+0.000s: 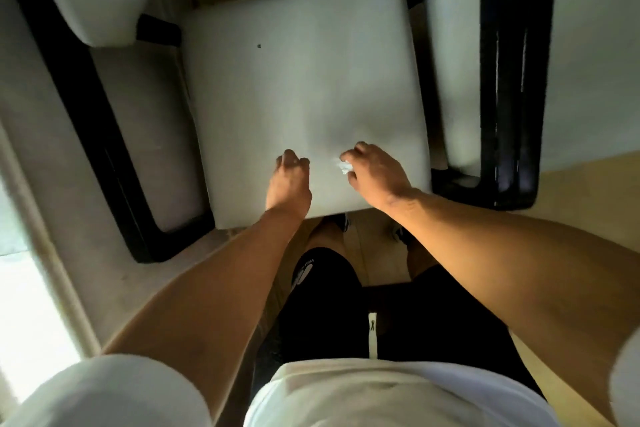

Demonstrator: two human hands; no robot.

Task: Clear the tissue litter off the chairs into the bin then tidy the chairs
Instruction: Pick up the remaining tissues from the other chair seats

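Right hand (375, 172) — grip clamped on tissue (344, 167) | left hand (289, 184) — curled, empty

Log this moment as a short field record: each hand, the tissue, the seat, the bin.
left hand: curled over seat front, contents hidden
right hand: fingers closed on tissue
tissue: small white wad, at right fingertips
seat cushion: pale, one dark speck, no other litter seen
chair frame: black
bin: not in view
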